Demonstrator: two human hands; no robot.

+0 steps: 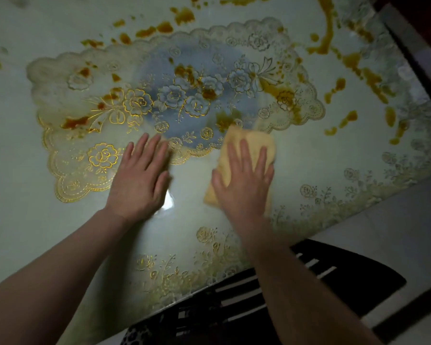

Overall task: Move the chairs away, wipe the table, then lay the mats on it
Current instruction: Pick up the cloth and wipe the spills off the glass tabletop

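"Two hands flat? Why?"

"Left hand (141, 179) pinned the mat (159, 95) so it wouldn't slide. Right hand (244, 180), fingers straight, pressed the sponge (253, 143) down at the mat's near edge, by the brown spills (329, 41) on the table (23, 170)."

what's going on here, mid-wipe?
Yes, mid-wipe. The person's right hand presses flat on a yellow cloth on the table, at the near edge of a lace-patterned mat. The left hand lies flat with its fingertips on the mat's edge. Brown spills cover the mat and the far part of the table, while the area near the hands looks clean. A dark chair sits at the table's near edge.
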